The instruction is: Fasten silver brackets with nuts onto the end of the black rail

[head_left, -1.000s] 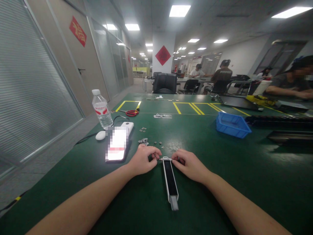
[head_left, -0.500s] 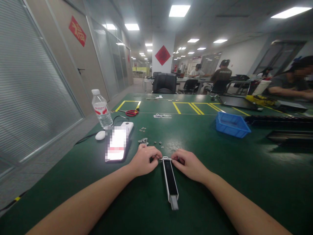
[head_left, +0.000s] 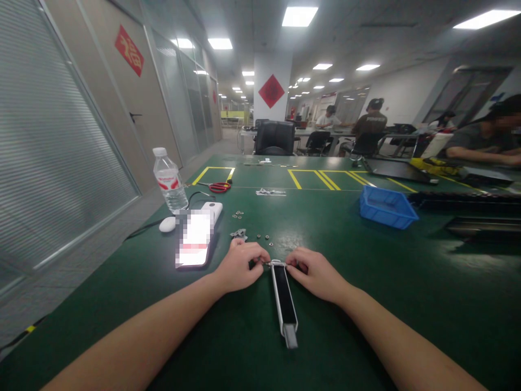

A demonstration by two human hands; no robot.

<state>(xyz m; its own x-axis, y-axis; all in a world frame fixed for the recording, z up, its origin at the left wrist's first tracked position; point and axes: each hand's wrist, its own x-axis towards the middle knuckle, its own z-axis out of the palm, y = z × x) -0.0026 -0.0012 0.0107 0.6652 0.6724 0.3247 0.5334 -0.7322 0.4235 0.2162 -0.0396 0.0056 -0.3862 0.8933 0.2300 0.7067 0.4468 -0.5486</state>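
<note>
A long, narrow white-framed piece (head_left: pixel 285 296) with a black strip inside lies on the green table, a grey tab (head_left: pixel 290 335) sticking out of its near end. My left hand (head_left: pixel 243 266) is closed in a pinch at the left of its far end, on a small thin metal part (head_left: pixel 267 264) that mostly hides behind the fingertips. On the other side, my right hand (head_left: pixel 314 272) also pinches at the far end; what its fingers hold is hidden. Just beyond the left hand are grey metal pieces (head_left: pixel 239 234) and several small nuts or rings (head_left: pixel 267 237).
Left of my hands lie a lit phone (head_left: pixel 194 239), a white mouse-shaped object (head_left: pixel 167 224) and a water bottle (head_left: pixel 171 184). Red-handled scissors (head_left: pixel 220 187) and a small bag of parts (head_left: pixel 271 192) are farther back. A blue bin (head_left: pixel 387 207) stands right; people sit beyond.
</note>
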